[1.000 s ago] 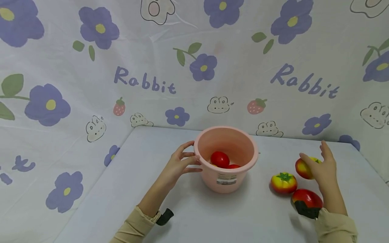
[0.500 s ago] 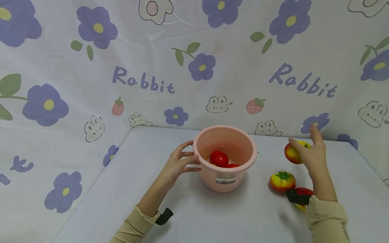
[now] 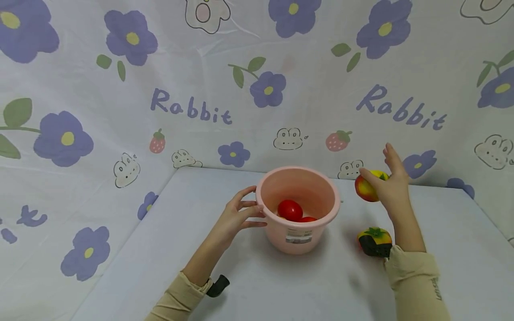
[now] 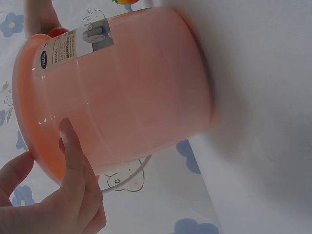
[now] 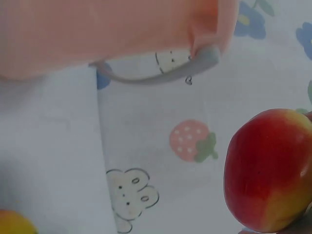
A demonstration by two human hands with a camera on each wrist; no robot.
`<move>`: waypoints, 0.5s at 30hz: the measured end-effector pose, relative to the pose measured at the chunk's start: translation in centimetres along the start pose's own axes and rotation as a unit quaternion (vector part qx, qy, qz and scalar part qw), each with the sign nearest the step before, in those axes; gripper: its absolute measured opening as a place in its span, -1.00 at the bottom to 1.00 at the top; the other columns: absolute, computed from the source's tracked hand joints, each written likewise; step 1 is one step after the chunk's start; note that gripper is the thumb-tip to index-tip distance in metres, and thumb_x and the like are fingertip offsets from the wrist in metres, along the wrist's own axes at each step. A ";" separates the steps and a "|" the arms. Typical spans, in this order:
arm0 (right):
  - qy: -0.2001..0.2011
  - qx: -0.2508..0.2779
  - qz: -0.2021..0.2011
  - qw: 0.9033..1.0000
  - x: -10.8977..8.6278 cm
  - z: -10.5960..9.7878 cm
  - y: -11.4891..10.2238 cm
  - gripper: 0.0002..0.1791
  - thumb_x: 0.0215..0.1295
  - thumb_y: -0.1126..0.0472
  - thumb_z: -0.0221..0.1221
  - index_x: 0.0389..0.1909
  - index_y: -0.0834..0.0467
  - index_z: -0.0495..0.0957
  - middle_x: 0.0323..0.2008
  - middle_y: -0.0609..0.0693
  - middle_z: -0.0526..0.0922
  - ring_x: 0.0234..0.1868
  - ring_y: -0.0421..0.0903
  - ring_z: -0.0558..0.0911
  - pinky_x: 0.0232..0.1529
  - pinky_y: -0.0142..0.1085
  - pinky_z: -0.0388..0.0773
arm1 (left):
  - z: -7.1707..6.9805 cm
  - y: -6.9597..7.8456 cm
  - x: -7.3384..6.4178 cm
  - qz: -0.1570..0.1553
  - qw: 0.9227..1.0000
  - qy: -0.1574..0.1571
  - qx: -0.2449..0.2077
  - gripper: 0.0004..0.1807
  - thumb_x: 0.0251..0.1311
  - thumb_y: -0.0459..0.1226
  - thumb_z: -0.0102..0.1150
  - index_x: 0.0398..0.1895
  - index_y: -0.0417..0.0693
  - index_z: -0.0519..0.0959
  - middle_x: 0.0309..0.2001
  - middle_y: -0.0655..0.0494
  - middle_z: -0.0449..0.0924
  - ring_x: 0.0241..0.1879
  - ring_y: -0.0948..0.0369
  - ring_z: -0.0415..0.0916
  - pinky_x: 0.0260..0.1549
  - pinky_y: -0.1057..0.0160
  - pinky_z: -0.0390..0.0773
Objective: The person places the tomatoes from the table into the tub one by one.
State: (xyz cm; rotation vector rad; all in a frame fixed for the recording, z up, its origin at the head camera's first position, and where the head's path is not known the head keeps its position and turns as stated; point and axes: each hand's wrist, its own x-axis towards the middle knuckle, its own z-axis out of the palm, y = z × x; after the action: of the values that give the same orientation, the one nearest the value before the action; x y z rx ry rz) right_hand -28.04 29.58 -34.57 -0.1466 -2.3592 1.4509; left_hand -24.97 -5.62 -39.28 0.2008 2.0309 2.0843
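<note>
A pink bucket (image 3: 297, 240) stands upright on the table, with red fruits (image 3: 290, 210) inside. My left hand (image 3: 234, 216) holds its left rim, the digits spread at and under the lip, as the left wrist view (image 4: 68, 195) shows. To the right of the bucket and above the table, my right hand (image 3: 391, 185) grips a red-and-yellow toy fruit (image 5: 268, 170) between thumb and fingers. Only part of that hand shows in the right wrist view. Under the right wrist sits another yellow-and-red fruit with a green calyx (image 3: 375, 232), partly covered by the black wrist device.
A white floral cloth (image 3: 313, 80) closes off the back and left of the white table (image 3: 249, 285). The bucket's pale handle (image 5: 161, 75) hangs down outside its wall. The red fruit at right is hidden behind my right forearm.
My right hand has lifted the red-and-yellow toy fruit off the table and carried it up and left toward the bucket. The left hand and bucket have stayed in place.
</note>
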 end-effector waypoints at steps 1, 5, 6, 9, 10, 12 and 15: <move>-0.002 0.001 -0.004 1.000 0.0 0.2 -0.3 -0.05 0.32 0.10 0.20 0.56 -0.16 -0.19 0.57 0.00 -0.06 0.58 0.12 -0.05 0.49 0.25 -0.03 | 0.0 0.0 0.0 -0.001 1.000 0.001 0.000 -0.35 0.28 -0.28 0.18 0.41 0.23 0.25 0.19 -0.15 0.43 -0.13 0.09 0.70 -0.06 0.01 0.69; -0.004 0.015 -0.025 1.000 0.0 1.1 -1.6 -0.05 0.31 0.12 0.21 0.56 -0.17 -0.17 0.57 -0.01 -0.02 0.58 0.10 -0.01 0.51 0.20 -0.03 | 0.0 0.0 -0.1 -0.001 1.000 0.003 0.003 -0.34 0.28 -0.28 0.18 0.42 0.23 0.24 0.20 -0.15 0.42 -0.12 0.07 0.70 -0.08 0.04 0.70; -0.006 0.020 -0.030 0.999 -0.1 1.3 -1.9 -0.05 0.31 0.12 0.21 0.56 -0.18 -0.17 0.57 -0.01 -0.02 0.58 0.09 -0.01 0.51 0.19 -0.03 | 0.0 0.0 -0.1 -0.001 1.000 0.003 0.003 -0.35 0.28 -0.28 0.18 0.42 0.24 0.24 0.20 -0.15 0.42 -0.11 0.05 0.70 -0.08 0.05 0.71; -0.008 0.033 -0.054 0.998 -0.2 1.9 -3.0 -0.05 0.29 0.14 0.23 0.55 -0.18 -0.13 0.56 -0.02 0.02 0.57 0.08 0.03 0.54 0.14 -0.05 | 0.1 0.0 -0.1 -0.001 1.000 0.001 0.002 -0.35 0.28 -0.28 0.18 0.42 0.24 0.24 0.20 -0.15 0.42 -0.08 -0.01 0.69 -0.08 0.05 0.71; -0.009 0.035 -0.061 0.997 -0.2 2.1 -3.3 -0.05 0.28 0.14 0.23 0.55 -0.18 -0.12 0.56 -0.03 0.04 0.57 0.07 0.05 0.54 0.13 -0.04 | 0.1 0.0 0.0 -0.002 1.000 0.001 0.002 -0.35 0.28 -0.28 0.18 0.42 0.24 0.24 0.20 -0.15 0.42 -0.08 -0.02 0.69 -0.08 0.05 0.70; -0.011 0.034 -0.072 0.997 -0.2 2.6 -4.0 -0.05 0.27 0.12 0.25 0.55 -0.20 -0.11 0.55 -0.06 0.05 0.56 0.06 0.08 0.54 0.11 -0.02 | 0.1 0.0 -0.1 -0.001 1.000 0.002 0.002 -0.35 0.28 -0.28 0.18 0.42 0.24 0.24 0.20 -0.15 0.42 -0.08 0.00 0.69 -0.06 0.03 0.70; -0.016 0.035 -0.080 0.996 -0.3 3.4 -4.8 -0.06 0.26 0.09 0.27 0.54 -0.22 -0.08 0.55 -0.09 0.07 0.55 0.04 0.11 0.53 0.11 0.02 | 0.1 0.0 -0.1 0.001 1.000 0.002 0.005 -0.34 0.28 -0.28 0.18 0.42 0.22 0.24 0.19 -0.16 0.42 -0.11 0.06 0.70 -0.06 0.00 0.69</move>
State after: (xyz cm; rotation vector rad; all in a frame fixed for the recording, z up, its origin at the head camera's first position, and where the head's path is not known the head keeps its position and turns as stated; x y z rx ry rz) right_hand -28.50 24.38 -31.81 0.0834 -2.2838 1.4650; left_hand -24.90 -5.57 -39.26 0.2006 2.0441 2.0780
